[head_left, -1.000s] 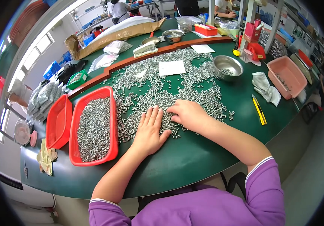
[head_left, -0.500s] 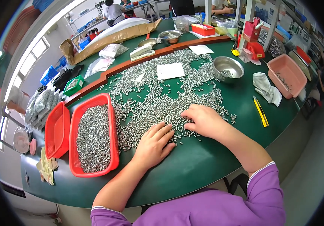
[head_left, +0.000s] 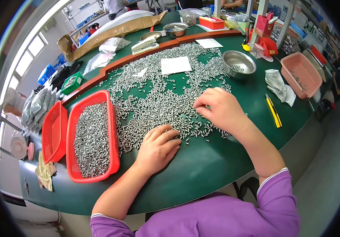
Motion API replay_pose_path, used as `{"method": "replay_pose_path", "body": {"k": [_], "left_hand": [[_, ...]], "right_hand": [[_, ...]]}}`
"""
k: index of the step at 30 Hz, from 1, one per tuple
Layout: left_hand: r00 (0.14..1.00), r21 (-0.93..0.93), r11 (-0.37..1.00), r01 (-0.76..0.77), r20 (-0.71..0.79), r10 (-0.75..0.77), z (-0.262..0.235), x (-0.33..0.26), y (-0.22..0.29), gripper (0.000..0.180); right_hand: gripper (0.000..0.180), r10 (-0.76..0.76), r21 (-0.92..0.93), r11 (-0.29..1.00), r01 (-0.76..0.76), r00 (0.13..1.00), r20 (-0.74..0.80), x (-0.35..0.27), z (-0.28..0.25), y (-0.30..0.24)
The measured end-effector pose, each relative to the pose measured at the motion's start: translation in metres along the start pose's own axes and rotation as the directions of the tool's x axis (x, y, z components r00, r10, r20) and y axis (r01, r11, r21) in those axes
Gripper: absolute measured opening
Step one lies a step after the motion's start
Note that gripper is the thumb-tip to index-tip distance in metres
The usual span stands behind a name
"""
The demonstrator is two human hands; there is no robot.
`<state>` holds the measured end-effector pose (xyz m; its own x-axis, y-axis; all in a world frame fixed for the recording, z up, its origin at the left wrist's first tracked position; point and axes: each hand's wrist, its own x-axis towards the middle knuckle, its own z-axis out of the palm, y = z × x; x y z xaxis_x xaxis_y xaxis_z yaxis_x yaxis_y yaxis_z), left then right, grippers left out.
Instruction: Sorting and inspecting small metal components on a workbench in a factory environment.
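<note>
Many small silvery metal pieces (head_left: 158,106), shaped like little barrels, lie spread over the green tabletop (head_left: 201,166). At the near edge of the spread, my left hand (head_left: 158,148) rests palm down with loosely bent fingers on the pieces. My right hand (head_left: 219,108) is just above the right side of the spread, thumb and fingertips pinched together. Whatever is between those fingertips is too small to make out. To the left of my left hand stands a red plastic basket (head_left: 112,138) full of the same pieces.
An emptier red basket (head_left: 53,136) adjoins the full one. A steel bowl (head_left: 249,65), a white glove (head_left: 278,87), a yellow utility knife (head_left: 273,110) and a pink bin (head_left: 302,75) are at right. White paper (head_left: 176,65) lies on the pieces; a brown wooden strip (head_left: 138,55) borders them behind.
My right hand has risen a little off the pieces, its thumb and fingers drawn into a pinch. My left hand stays at the near edge, fingers more bent. The whole view has shifted slightly.
</note>
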<state>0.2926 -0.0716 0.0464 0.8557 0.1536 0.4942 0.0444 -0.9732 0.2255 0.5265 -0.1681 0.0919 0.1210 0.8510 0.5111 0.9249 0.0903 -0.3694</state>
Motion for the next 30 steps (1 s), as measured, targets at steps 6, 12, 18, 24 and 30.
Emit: {"method": "replay_pose_path", "body": {"k": [6,12,18,24,30], "left_hand": [[0.993,-0.073,0.994,0.083,-0.084,-0.089,0.0,0.003,-0.002,0.019],[0.988,-0.022,0.989,-0.147,0.04,0.148,-0.008,0.006,0.009,0.021],[0.989,0.019,0.997,-0.074,0.13,0.071,-0.005,0.003,0.01,0.028],[0.994,0.083,0.991,0.104,-0.025,-0.103,-0.004,0.001,0.007,0.027],[0.998,-0.033,0.999,-0.015,0.064,0.017,-0.003,0.001,0.003,0.036]], "right_hand": [[0.008,0.051,0.061,0.994,-0.087,0.895,0.444,-0.006,-0.027,-0.008],[0.008,0.045,-0.027,0.999,-0.036,0.806,0.59,-0.01,-0.023,-0.01],[0.007,0.037,-0.051,0.999,-0.005,0.764,0.644,-0.01,-0.004,-0.012],[0.008,-0.007,-0.02,1.0,0.012,0.972,0.237,-0.007,0.002,0.0],[0.008,0.0,-0.023,1.0,0.017,0.808,0.589,-0.01,-0.023,-0.013]]}}
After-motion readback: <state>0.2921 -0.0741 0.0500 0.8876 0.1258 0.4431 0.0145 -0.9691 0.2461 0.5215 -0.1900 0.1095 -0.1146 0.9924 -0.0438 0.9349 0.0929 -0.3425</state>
